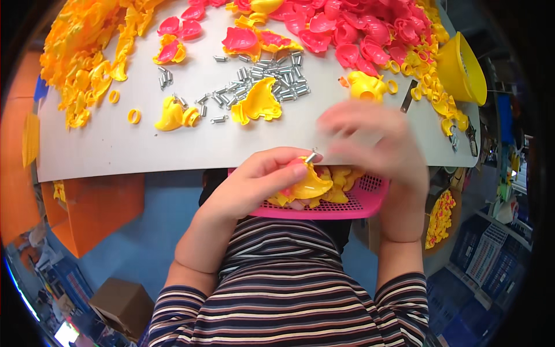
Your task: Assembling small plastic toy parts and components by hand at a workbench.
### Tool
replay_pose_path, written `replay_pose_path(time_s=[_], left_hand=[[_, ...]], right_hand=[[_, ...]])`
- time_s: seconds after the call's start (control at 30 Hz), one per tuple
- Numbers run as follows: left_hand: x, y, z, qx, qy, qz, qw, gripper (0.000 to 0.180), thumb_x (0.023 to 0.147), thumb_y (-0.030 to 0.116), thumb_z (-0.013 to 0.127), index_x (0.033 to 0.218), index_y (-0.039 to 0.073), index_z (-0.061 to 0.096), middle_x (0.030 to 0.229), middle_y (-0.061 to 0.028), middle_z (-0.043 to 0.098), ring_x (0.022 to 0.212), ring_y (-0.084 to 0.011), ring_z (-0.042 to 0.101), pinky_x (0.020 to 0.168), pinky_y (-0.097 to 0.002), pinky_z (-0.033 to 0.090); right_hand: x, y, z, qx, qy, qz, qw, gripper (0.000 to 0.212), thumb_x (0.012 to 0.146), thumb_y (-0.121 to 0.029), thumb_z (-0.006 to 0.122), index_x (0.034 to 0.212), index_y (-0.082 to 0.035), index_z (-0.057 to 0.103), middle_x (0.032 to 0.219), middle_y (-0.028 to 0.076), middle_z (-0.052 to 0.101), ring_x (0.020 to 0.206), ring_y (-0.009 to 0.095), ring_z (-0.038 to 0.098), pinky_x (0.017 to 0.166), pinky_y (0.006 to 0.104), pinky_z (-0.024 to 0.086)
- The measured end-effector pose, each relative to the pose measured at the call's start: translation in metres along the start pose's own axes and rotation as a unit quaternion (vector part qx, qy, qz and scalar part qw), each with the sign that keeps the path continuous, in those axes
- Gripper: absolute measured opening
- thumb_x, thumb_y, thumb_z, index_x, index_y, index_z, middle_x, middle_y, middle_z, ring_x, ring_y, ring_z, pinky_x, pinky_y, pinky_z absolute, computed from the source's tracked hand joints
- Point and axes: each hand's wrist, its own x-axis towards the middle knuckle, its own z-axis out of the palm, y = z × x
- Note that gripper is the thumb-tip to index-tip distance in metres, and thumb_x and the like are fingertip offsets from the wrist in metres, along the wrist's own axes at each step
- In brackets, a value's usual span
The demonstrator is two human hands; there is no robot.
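Note:
My left hand (257, 176) is closed around a yellow molded plastic shell piece (314, 186) with some pink in it. A small silver coil spring (312, 156) sticks up from the piece by my thumb and index fingertip. To the right and slightly higher, my right hand (373, 139) is smeared by motion, and whether its fingers hold anything is not visible. Below both hands, a pink mesh basket (361, 213) with several yellow pieces sits at the table's front edge. On the table ahead lie a loose pile of springs (283, 75) and a yellow curved shell (260, 100).
Yellow parts (72, 69) are heaped at the left, pink shells (352, 34) at the back right. A yellow bucket (462, 69) tilts at the right edge, near scattered yellow rings (425, 75). An orange bin (95, 208) stands below left, a cardboard box (121, 303) lower.

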Motion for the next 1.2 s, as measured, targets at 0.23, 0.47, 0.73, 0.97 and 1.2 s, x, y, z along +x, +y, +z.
replay_pose_path(time_s=[0.23, 0.47, 0.73, 0.97, 1.2], left_hand=[[-0.01, -0.007, 0.003, -0.122, 0.067, 0.081, 0.987, 0.045, 0.101, 0.02, 0.047, 0.137, -0.006, 0.043, 0.123, -0.0164, 0.058, 0.111, -0.0211, 0.059, 0.095, -0.035, 0.048], [-0.019, -0.011, -0.005, -0.084, 0.183, 0.127, 0.971, 0.039, 0.098, 0.02, 0.056, 0.131, 0.001, 0.049, 0.113, -0.0059, 0.061, 0.096, -0.0077, 0.058, 0.078, -0.0211, 0.048], [-0.022, -0.007, -0.002, -0.061, 0.217, 0.14, 0.964, 0.038, 0.094, 0.015, 0.062, 0.128, 0.001, 0.05, 0.103, -0.0018, 0.063, 0.084, -0.0045, 0.056, 0.07, -0.0187, 0.044], [-0.007, -0.005, -0.003, -0.039, 0.184, 0.111, 0.976, 0.036, 0.097, 0.018, 0.056, 0.128, 0.001, 0.05, 0.107, -0.0085, 0.063, 0.092, -0.0113, 0.065, 0.08, -0.0244, 0.054], [-0.009, -0.005, -0.007, -0.033, 0.202, 0.101, 0.974, 0.036, 0.097, 0.019, 0.057, 0.127, 0.001, 0.051, 0.109, -0.0093, 0.063, 0.093, -0.0117, 0.065, 0.078, -0.0248, 0.057]], right_hand=[[0.013, 0.078, -0.078, -0.349, 0.181, 0.079, 0.916, 0.025, 0.082, -0.009, 0.07, 0.106, -0.003, 0.068, 0.105, 0.005, 0.067, 0.083, 0.014, 0.063, 0.071, 0.0256, 0.049], [0.017, 0.035, -0.037, -0.26, 0.241, 0.122, 0.927, 0.019, 0.085, -0.011, 0.07, 0.101, -0.001, 0.069, 0.097, 0.003, 0.067, 0.079, 0.009, 0.061, 0.065, 0.0215, 0.047], [0.001, 0.034, -0.06, -0.204, 0.33, 0.244, 0.889, 0.018, 0.088, -0.015, 0.069, 0.101, -0.002, 0.071, 0.078, -0.001, 0.064, 0.069, 0.004, 0.055, 0.061, 0.019, 0.042], [-0.01, 0.024, -0.035, -0.147, 0.268, 0.253, 0.918, 0.018, 0.087, -0.014, 0.07, 0.099, 0.0, 0.07, 0.082, 0.0, 0.066, 0.069, 0.006, 0.056, 0.062, 0.0191, 0.043], [0.002, 0.027, 0.013, -0.148, 0.205, 0.165, 0.953, 0.016, 0.085, -0.009, 0.07, 0.097, 0.001, 0.07, 0.083, 0.004, 0.067, 0.07, 0.008, 0.059, 0.065, 0.0213, 0.046]])
